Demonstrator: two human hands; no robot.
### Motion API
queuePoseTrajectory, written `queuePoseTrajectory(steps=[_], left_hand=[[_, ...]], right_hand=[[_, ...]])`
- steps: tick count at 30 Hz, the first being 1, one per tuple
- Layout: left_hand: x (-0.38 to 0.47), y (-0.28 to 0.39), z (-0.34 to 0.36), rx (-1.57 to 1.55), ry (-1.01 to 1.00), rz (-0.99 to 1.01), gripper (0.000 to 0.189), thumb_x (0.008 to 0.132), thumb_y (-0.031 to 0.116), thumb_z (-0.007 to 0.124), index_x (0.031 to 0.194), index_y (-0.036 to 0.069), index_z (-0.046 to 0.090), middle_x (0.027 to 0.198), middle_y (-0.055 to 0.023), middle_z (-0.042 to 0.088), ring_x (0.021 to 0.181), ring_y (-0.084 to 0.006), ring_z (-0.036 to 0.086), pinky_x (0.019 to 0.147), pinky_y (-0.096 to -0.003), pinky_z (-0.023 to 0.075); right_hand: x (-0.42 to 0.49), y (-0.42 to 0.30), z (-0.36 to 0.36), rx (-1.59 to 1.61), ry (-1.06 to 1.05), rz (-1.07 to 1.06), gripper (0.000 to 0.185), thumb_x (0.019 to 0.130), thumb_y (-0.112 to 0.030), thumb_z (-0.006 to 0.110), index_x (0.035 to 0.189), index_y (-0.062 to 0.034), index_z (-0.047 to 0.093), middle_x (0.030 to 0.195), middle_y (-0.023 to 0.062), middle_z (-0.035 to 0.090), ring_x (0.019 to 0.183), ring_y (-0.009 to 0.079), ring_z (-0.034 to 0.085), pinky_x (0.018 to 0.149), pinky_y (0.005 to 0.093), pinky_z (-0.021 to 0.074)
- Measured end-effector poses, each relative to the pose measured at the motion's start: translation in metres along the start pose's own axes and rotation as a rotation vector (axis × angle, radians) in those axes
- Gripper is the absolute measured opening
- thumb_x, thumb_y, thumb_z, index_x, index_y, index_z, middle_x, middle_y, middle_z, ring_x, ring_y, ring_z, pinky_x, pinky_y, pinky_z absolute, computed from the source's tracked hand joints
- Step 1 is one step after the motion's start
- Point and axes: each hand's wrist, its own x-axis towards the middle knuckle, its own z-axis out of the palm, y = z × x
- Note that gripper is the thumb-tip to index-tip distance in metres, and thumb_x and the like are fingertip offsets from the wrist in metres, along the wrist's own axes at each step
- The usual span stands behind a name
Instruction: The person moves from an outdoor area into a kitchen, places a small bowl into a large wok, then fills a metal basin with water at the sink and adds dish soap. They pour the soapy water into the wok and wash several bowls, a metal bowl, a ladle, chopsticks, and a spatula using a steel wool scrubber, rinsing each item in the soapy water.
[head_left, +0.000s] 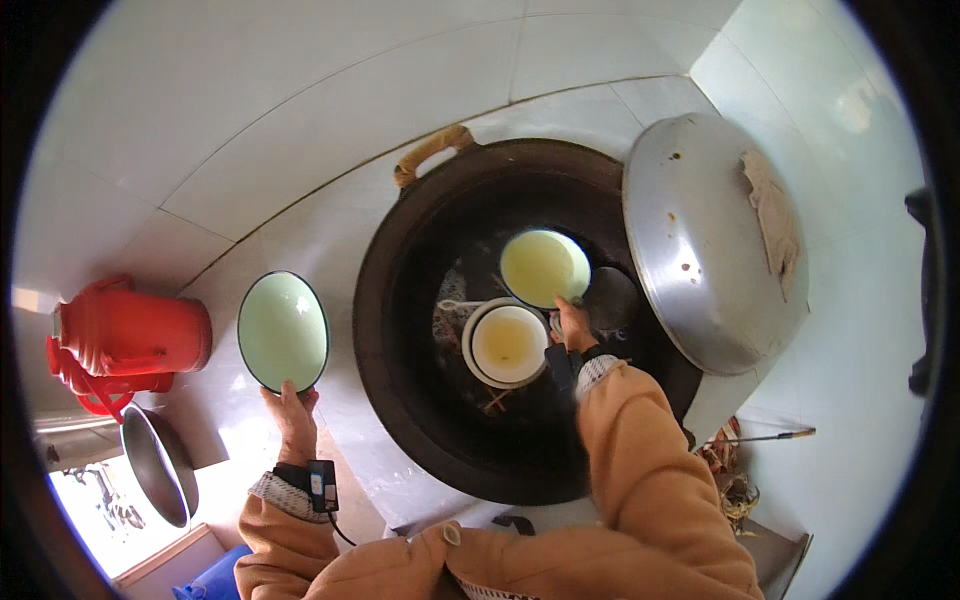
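Note:
My left hand (291, 416) grips the near rim of a pale green enamel bowl (283, 330), which looks bare inside, over the counter left of the wok. My right hand (573, 324) holds the near rim of another bowl (545, 268) with yellowish liquid or coating inside; which of these I cannot tell. That bowl is above the large dark iron wok (405, 405). Just below it, inside the wok, stands a white enamel pot (510, 345) holding yellowish liquid, with a pale handle or spoon pointing left. A dark round object (611, 298) lies right of my right hand.
A large metal lid (690, 247) with a cloth (771, 217) leans on the wok's right side. Red thermos flasks (142, 330) and a metal basin (157, 465) are at the left. The wok has a wrapped handle (433, 154) near the tiled wall. Sticks lie beneath the pot.

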Motion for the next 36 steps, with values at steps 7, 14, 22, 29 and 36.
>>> queuePoseTrajectory(steps=[7,14,22,29,36], left_hand=[[0.009,-0.004,0.0,-0.06,0.072,-0.089,0.038,0.092,0.022,0.059,0.12,0.014,0.034,0.091,-0.009,0.058,0.067,-0.0193,0.06,0.058,-0.0302,0.0519],[-0.044,0.022,0.015,-0.458,-0.158,-0.479,0.042,0.09,0.039,0.062,0.108,0.003,0.048,0.093,-0.0098,0.06,0.081,-0.0185,0.06,0.064,-0.0259,0.0517],[-0.138,-0.001,0.101,-0.067,-0.996,-0.602,0.093,0.08,0.064,0.06,0.148,0.013,0.02,0.15,-0.0143,0.027,0.136,-0.0313,0.027,0.109,-0.0529,0.0211],[-0.158,-0.032,0.102,-0.031,-0.872,-0.681,0.057,0.086,0.043,0.058,0.133,0.012,0.045,0.125,-0.0081,0.055,0.117,-0.025,0.05,0.099,-0.0413,0.0392],[-0.168,-0.09,0.125,-0.012,-0.847,-0.592,0.05,0.089,0.046,0.056,0.125,0.012,0.046,0.119,-0.0065,0.055,0.106,-0.0233,0.056,0.086,-0.0373,0.0488]], right_hand=[[0.003,-0.013,-0.021,-1.057,-0.171,-0.856,0.019,0.069,-0.02,0.068,0.083,-0.0092,0.061,0.072,0.0117,0.061,0.065,0.0284,0.059,0.059,0.0421,0.0471],[-0.097,-0.055,-0.031,0.15,-0.426,-0.217,0.021,0.082,-0.008,0.059,0.101,-0.0021,0.065,0.094,0.0079,0.067,0.074,0.0201,0.064,0.058,0.0345,0.0493],[-0.224,-0.068,-0.047,-0.068,-0.834,-0.178,0.028,0.086,-0.01,0.055,0.11,0.0026,0.063,0.102,0.008,0.067,0.095,0.0176,0.062,0.084,0.0309,0.0482],[-0.266,-0.063,-0.041,-0.743,-0.088,-0.95,0.046,0.081,-0.019,0.066,0.12,0.0008,0.05,0.11,0.0181,0.058,0.1,0.033,0.057,0.087,0.0397,0.0452],[-0.295,-0.03,0.031,-0.647,-0.453,-0.816,0.043,0.096,-0.032,0.039,0.118,0.0035,0.049,0.122,0.0261,0.052,0.118,0.0392,0.047,0.1,0.0436,0.0367]])
